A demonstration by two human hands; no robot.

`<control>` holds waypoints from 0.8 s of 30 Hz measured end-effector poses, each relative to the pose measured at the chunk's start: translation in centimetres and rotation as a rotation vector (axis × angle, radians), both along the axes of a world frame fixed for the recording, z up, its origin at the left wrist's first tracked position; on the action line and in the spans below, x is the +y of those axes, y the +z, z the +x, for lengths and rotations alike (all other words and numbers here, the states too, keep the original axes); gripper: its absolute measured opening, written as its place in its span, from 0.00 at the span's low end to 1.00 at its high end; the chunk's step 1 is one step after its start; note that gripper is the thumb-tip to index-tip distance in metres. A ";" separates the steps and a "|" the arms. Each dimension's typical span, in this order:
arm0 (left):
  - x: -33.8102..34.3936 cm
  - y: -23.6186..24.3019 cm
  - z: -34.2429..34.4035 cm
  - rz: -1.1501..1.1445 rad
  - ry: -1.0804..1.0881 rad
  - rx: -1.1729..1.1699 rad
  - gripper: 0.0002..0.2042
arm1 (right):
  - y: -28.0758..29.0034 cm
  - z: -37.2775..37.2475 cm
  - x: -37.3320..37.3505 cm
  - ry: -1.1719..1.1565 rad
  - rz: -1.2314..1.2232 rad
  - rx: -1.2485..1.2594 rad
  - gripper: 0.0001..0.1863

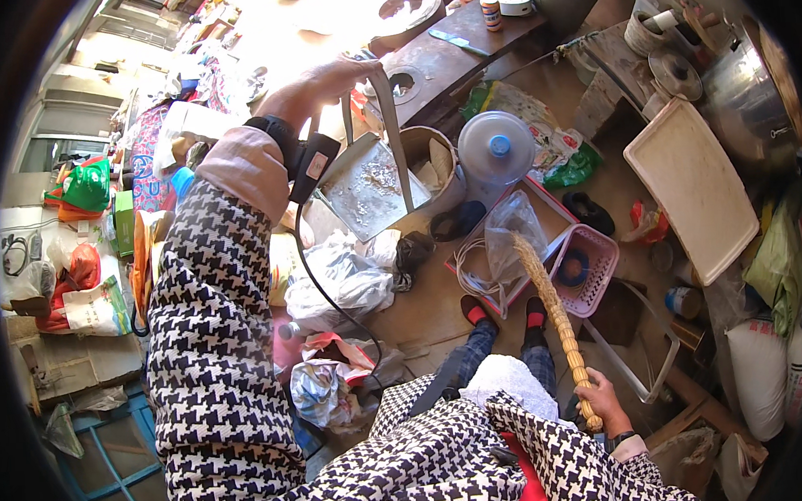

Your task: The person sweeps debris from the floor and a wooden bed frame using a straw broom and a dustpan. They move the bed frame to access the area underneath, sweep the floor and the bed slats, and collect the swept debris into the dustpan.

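My left hand (331,83) is closed around the top of a grey handle, raised high at upper centre. Below it hangs a square metal dustpan (363,192) with pale scraps on it, beside or over a round bin (442,208) with crumpled material inside; whether they touch I cannot tell. A dark device with a cable sits at my left wrist. My right hand (595,392), low on the right, grips a straw broom (561,333); the broom's head points up toward a clear plastic bag (512,221) lying in a red-edged box (469,274).
A water jug (496,166), pink basket (590,274) and pale board (689,193) lie ahead and right. A dark table (438,70) stands behind. Bags (331,280) crowd the floor beside my legs. A steel pot (739,101) and white sacks (755,374) line the right side.
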State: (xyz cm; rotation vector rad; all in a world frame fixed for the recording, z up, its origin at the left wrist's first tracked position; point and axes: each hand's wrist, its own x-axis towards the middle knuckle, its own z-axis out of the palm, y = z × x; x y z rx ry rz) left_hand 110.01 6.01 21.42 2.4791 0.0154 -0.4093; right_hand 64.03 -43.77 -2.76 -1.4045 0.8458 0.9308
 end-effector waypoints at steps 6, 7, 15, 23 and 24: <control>-1.8 -1.1 2.1 0.024 0.016 0.174 0.24 | -0.4 -0.3 0.1 -0.028 0.009 0.002 0.37; -2.2 -1.4 2.3 0.018 0.013 0.172 0.24 | -0.7 -0.4 0.1 -0.042 0.024 -0.005 0.37; -3.9 -3.3 3.7 -0.018 -0.105 0.116 0.23 | -1.3 -0.9 -0.2 -0.054 0.022 0.021 0.37; -6.6 -5.3 6.0 0.057 -0.016 0.124 0.18 | -0.2 -0.8 0.2 -0.080 0.012 0.005 0.37; -6.9 -5.9 5.8 0.046 -0.030 0.124 0.18 | -0.3 -0.9 0.2 -0.076 0.012 0.010 0.36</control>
